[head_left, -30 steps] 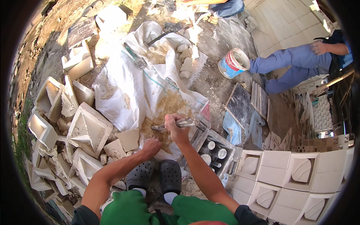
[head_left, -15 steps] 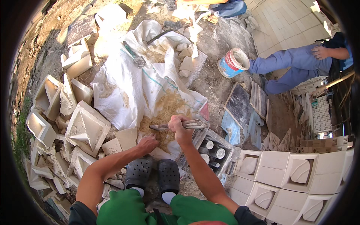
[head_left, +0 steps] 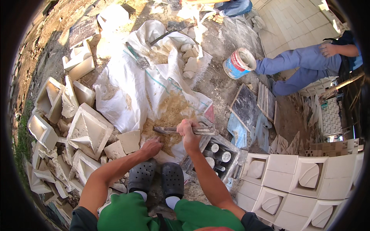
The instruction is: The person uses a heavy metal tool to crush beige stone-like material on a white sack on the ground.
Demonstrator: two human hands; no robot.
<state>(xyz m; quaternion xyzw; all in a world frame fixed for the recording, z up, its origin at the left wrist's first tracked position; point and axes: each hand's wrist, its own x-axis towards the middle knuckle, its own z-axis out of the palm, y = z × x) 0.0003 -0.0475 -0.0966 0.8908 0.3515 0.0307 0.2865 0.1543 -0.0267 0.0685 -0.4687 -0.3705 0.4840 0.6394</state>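
One long grey tool (head_left: 165, 130) crosses sand (head_left: 172, 108) near the lower edge of one white sack (head_left: 127, 88); the right hand's (head_left: 188, 134) grip is closed around it. The left hand (head_left: 152, 146), fingers bent, is beside the sand; I cannot tell whether its grip holds anything. Two dark clogs (head_left: 172, 179) stand below the sack. Off its right edge, one blue-and-red bucket (head_left: 234, 69) bears printed lettering.
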